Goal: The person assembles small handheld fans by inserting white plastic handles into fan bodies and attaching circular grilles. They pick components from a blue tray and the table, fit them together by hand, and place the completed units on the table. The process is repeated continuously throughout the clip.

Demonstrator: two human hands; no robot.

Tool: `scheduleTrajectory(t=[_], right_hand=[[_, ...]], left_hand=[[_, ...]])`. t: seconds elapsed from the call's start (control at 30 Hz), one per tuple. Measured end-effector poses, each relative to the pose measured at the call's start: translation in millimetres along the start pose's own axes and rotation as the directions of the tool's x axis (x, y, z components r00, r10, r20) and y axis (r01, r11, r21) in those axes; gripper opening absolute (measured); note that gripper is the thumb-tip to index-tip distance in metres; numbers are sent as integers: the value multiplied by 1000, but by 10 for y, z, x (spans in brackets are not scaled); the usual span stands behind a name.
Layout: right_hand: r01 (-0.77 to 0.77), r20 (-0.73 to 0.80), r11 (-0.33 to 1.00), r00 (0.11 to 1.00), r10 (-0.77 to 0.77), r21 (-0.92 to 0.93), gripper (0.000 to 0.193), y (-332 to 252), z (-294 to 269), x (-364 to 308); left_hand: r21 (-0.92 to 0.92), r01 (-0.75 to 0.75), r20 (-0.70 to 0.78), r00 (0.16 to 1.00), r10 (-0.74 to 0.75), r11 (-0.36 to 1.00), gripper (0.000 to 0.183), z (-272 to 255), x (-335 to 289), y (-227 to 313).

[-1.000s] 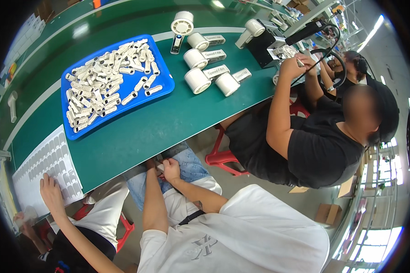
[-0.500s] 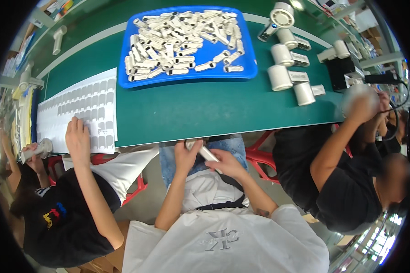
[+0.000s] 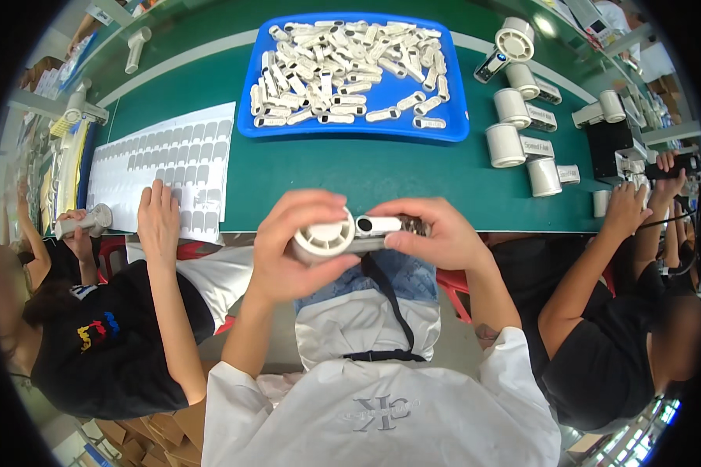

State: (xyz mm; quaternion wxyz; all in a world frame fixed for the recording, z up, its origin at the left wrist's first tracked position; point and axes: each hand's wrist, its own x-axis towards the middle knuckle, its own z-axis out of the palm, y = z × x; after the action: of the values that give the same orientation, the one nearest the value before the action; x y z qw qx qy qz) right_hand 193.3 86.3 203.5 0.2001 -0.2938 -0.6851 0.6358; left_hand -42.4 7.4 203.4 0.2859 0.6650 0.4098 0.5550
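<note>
While both hands meet just above the near edge of the green table, a white handheld fan lies between them, its long axis running roughly left to right; its round, ribbed head sits at the left hand, its handle reaching into the right hand, so neither hand is nearer than the other. The left fingers curl around the head, thumb below and the others over the top; the right fingers pinch the handle end between thumb and forefinger, with a dark, mottled stretch showing in that grip. A pale strip with a black oval lies along the handle, the oval close beside the head; whether it is fully seated there, I cannot tell.

Beyond the hands, a blue tray holds a heap of small pale handle-shaped pieces with dark ends, thick at the left and back; a few lie singly near its front right. To the right of the tray, four fans lie on their sides and one more fan shows its grille; to the left, a co-worker's hand rests on a white sheet of grey label shapes.
</note>
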Motion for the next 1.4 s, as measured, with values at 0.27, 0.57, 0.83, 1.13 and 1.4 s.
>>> scheduleTrajectory(t=[0.27, 0.57, 0.83, 1.13, 1.4], right_hand=[[239, -157, 707, 881, -445, -665, 40, 204, -210, 134], [246, -160, 771, 899, -409, -588, 49, 275, -216, 21], [251, -160, 744, 887, -433, -619, 49, 337, -183, 44], [232, -140, 723, 899, -414, -651, 56, 316, -183, 64], [228, -179, 676, 861, -476, -701, 52, 357, -140, 91]], left_hand=[[213, 87, 239, 961, -138, 973, 55, 105, 527, -259], [511, 153, 115, 963, -244, 846, 48, 432, 417, -207], [531, 111, 101, 976, -192, 840, 45, 438, 374, -242], [607, 106, 55, 983, -174, 788, 47, 533, 375, -217], [615, 137, 28, 980, -195, 777, 48, 555, 350, -247]])
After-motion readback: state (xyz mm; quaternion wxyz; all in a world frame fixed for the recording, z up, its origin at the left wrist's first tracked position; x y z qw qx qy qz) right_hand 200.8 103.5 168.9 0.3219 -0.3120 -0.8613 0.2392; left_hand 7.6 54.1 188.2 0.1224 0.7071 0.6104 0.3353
